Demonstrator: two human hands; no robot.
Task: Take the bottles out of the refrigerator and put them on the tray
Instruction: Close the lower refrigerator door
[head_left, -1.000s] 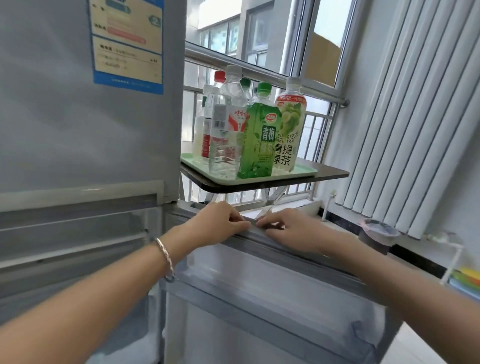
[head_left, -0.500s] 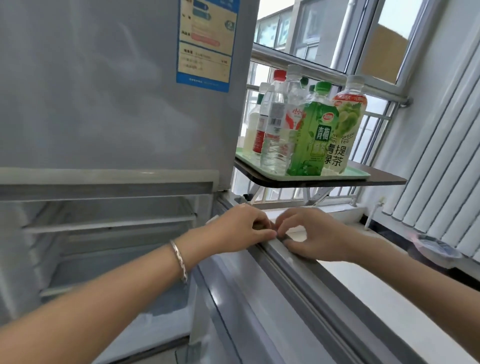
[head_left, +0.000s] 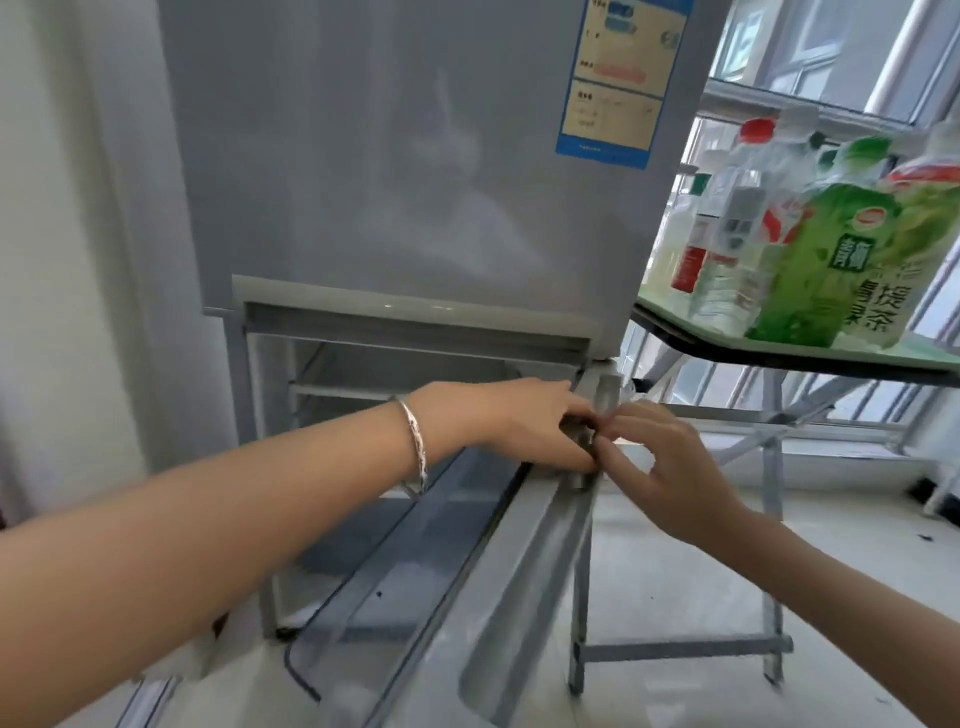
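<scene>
Low in the frame both forearms reach in to the top edge of the open refrigerator door (head_left: 524, 561) at centre. The left hand (head_left: 524, 421) and right hand (head_left: 670, 467) curl their fingers on that edge, grasping no bottle. Behind, the lower compartment (head_left: 395, 374) looks empty. At upper right the bottles (head_left: 810, 265) crowd the green tray (head_left: 670, 306) on the counter (head_left: 779, 358). Swinging the door hard could jolt them over.

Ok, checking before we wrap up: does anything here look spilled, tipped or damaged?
Nothing stands out. The bottles stand upright on the green tray, and both hands, left hand and right hand, rest on the open lower fridge door.
</scene>
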